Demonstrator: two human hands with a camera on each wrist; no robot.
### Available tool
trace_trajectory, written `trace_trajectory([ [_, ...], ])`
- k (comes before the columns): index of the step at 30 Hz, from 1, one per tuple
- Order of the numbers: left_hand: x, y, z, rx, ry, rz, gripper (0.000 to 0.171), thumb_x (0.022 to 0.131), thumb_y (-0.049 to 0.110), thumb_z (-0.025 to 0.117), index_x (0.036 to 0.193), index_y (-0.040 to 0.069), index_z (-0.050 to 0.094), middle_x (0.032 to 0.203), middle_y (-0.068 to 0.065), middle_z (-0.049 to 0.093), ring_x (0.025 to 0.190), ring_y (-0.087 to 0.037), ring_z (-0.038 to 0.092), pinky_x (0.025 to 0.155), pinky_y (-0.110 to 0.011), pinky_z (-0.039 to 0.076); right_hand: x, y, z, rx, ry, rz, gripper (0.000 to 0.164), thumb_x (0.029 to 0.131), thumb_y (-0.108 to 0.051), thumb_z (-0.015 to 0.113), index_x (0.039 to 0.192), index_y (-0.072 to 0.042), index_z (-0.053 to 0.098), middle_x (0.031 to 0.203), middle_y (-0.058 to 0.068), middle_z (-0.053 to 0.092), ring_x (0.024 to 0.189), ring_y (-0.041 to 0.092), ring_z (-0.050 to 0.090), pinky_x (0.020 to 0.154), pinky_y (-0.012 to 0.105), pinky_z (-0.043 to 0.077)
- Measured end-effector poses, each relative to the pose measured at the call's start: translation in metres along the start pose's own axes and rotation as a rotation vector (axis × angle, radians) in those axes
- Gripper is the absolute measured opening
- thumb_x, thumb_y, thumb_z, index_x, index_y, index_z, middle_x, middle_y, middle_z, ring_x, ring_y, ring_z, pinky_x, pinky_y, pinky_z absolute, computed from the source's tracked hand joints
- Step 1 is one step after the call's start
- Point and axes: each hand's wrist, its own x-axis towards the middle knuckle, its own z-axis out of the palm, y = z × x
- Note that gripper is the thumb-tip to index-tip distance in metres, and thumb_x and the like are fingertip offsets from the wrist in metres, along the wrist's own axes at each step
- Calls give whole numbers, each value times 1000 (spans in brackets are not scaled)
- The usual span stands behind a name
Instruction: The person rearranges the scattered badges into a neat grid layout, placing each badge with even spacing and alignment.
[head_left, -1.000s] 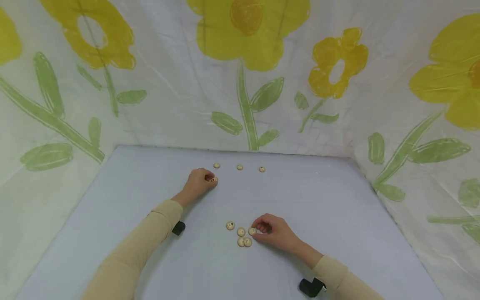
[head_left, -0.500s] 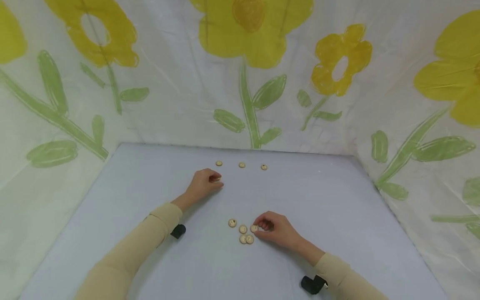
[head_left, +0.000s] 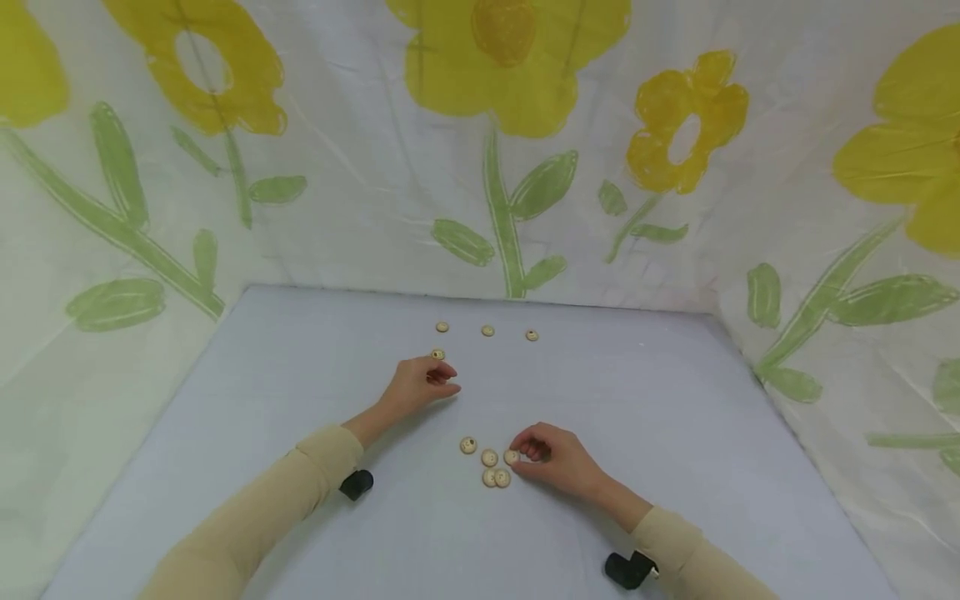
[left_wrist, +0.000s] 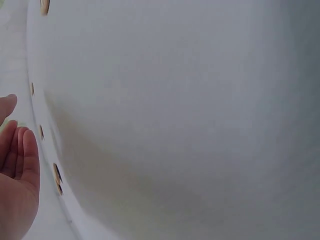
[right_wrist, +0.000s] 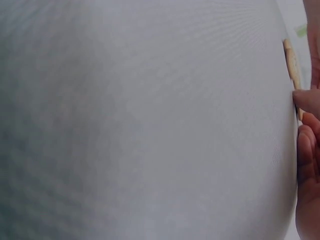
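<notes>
Flowered backdrop (head_left: 337, 225) first, since it's the biggest thing here: it's met by the table's far edge, and no trouble is expected from it. The table (head_left: 660, 400) looks flat and smooth, so the discs could probably be slid by a light bump. Both sleeves (head_left: 315, 462) are stretched in over the table, and if an arm were dragged low, the wrist cameras (head_left: 630, 570) hanging under them might be scraped along it. The left hand (head_left: 416, 387) is held with thumb and fingers parted, nothing gripped, out towards the far edge; just past its knuckles lies a lone disc (head_left: 438, 355), easily knocked if the hand were lifted carelessly. By the right hand (head_left: 558, 458) a held disc (head_left: 512, 457) is pinched between thumb and fingertips, about midway between the side edges; a slip could be caused by that rim-only hold. Right beside it sit an inner disc (head_left: 489, 457) and an overlapping pair (head_left: 502, 478), so the wrong one might get nudged or caught. A left disc (head_left: 468, 445) is set slightly apart, and three far discs (head_left: 487, 331) are lined up near the middle of the far edge. As for containers, none can be seen.
</notes>
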Motion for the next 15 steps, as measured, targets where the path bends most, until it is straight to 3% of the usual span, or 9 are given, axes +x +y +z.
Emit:
trace_trajectory([
  [15, -25, 15, 12, -95, -25, -14, 24, 80, 13, 81, 98, 2, 72, 88, -3, 70, 80, -12, 64, 74, -26, 53, 1, -4, -2, 0, -17, 37, 20, 83, -17, 78, 100, -16, 69, 85, -6, 59, 78, 9, 55, 69, 24, 49],
])
